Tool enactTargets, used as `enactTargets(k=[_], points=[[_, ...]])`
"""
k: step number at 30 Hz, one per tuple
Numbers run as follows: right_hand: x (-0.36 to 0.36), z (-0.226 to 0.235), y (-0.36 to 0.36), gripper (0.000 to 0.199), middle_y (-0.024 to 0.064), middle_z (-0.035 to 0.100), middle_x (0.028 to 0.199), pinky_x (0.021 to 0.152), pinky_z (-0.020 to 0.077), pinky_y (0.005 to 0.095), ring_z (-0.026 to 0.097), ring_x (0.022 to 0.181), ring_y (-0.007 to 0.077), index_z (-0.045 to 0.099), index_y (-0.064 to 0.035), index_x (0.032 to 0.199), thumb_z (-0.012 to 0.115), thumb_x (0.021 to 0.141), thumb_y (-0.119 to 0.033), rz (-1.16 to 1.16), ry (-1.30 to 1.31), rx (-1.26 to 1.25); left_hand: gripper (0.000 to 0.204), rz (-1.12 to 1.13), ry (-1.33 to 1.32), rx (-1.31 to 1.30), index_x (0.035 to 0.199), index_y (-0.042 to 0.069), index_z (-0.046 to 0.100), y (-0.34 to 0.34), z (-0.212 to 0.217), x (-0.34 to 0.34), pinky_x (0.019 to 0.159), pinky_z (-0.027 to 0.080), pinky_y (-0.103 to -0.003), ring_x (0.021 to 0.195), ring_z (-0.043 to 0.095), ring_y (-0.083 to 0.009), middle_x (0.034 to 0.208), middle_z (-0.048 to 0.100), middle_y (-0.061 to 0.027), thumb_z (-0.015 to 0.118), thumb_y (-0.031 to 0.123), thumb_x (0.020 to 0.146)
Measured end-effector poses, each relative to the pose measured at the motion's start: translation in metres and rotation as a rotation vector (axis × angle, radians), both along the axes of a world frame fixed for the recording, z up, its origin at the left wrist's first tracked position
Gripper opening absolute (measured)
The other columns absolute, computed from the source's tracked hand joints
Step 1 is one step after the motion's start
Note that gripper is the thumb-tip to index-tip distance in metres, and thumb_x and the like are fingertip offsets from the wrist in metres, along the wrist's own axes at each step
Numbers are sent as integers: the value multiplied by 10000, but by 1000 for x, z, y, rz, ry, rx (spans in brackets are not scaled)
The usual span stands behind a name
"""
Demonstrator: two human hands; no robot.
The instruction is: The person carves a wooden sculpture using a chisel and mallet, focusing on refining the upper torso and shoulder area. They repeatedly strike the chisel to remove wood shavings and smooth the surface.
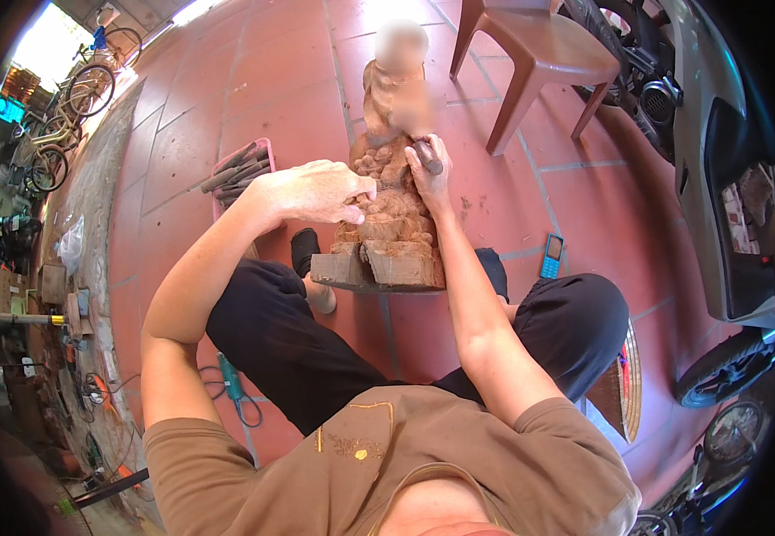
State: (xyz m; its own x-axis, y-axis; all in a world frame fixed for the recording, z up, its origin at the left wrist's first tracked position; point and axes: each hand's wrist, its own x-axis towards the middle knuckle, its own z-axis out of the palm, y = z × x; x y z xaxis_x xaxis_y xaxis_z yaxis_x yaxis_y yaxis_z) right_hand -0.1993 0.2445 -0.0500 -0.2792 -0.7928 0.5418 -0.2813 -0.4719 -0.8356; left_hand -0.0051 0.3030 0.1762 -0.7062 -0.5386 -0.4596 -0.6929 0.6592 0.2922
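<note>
While we sit on the red tiled floor (298, 80) with our legs spread, one reddish-brown carved wooden figure (394, 210) stands upright between our knees, at twelve o'clock from our chest, on its rough square base. Our left hand (320, 190) rests against the figure's left side, fingers curled and the fingertips pressing on the carved surface. Our right hand (429, 170) is clenched around one dark-handled carving tool (426, 155), held against the figure's right side; the blade end is hidden, so we cannot tell where it meets the wood. At ten o'clock from the figure lies one pink tray (227, 174) with several dark-handled tools; their number is too blurred to count. At three o'clock from the base, one blue mobile phone (551, 256) lies flat on the tiles. One brown plastic chair (538, 54) stands at one o'clock. One teal-handled power tool (231, 380) lies at seven o'clock, beside our left thigh. We count two bicycles (75, 103) at ten o'clock, far off, and one motorbike (718, 179) at three o'clock
</note>
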Motion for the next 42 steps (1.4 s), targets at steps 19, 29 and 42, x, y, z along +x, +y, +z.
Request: enactTargets(k=[19,29,42], points=[[-35,10,-45,232,110,731,969,807,605,320,730,869,198,684,5,1102,746,894,-76,-7,-913,229,462,-229,210,-217,1260,56,593,-28,-76,-3,1110,379,-495,1332,447,-374,1400,524,-171,693,346,915],[-41,20,-96,216,91,736,992,829,592,309,722,882,188,713,-8,1071,754,897,-129,132,-792,230,458,-224,589,-247,1254,94,600,-20,-149,-14,1104,349,-510,1320,459,-327,1385,543,-124,719,351,894],[-26,24,-82,159,31,699,858,738,503,254,605,763,81,720,-23,984,737,842,-93,110,-180,204,385,-154,672,-272,1171,110,647,-18,-161,-11,1049,338,-479,1253,497,-291,1330,576,-89,736,302,849]])
